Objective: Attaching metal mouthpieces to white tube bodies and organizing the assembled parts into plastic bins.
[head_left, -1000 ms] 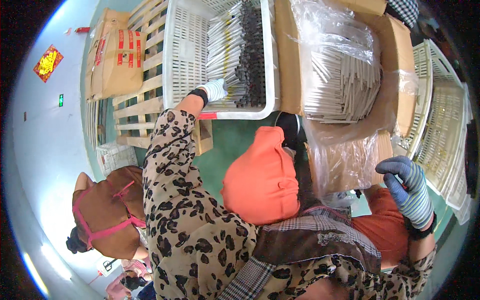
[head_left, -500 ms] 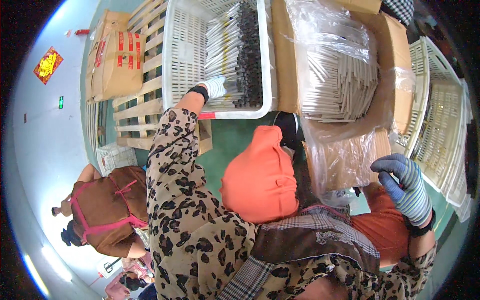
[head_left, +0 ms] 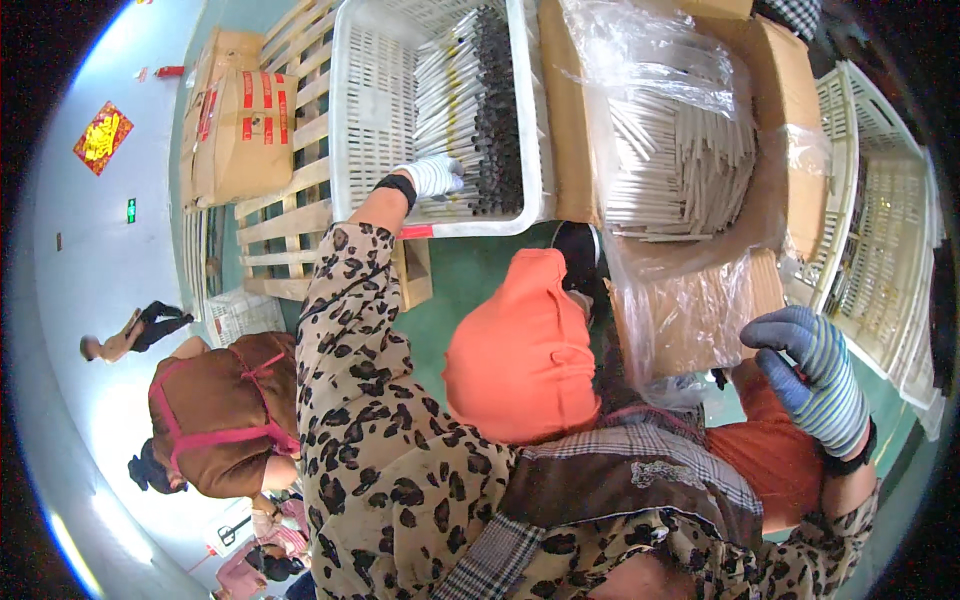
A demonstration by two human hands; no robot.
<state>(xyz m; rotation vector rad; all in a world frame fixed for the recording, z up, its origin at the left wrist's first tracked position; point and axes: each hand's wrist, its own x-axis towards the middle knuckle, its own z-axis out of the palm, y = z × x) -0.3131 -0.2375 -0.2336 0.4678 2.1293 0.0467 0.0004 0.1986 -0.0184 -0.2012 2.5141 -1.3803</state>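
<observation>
My left hand point(head_left: 434, 177), in a white striped glove, reaches into a white plastic crate point(head_left: 532, 130). It lies over the near end of a stack of thin white tubes with black ends point(head_left: 455, 105), fingers loosely bent and nothing visible gripped in them. Grey-blue fingertips and a striped back mark the glove on my right hand point(head_left: 812, 375). It hovers to the right, below an open cardboard box, its thumb and fingers apart and holding nothing. Inside that cardboard box point(head_left: 575, 130), plain white tubes point(head_left: 680, 175) lie piled under clear plastic film point(head_left: 660, 60).
More slatted crates point(head_left: 880, 240) stand at the right. A wooden pallet point(head_left: 270, 235) carries a taped carton point(head_left: 240, 130) on the left. A co-worker in a brown apron point(head_left: 225, 410) bends at lower left, and other people are behind. A smaller carton point(head_left: 690, 320) sits below the open box.
My left hand has shifted slightly right, its fingers bending more over the tubes. The right hand stays nearly still. A person in dark trousers comes into fuller view at left.
</observation>
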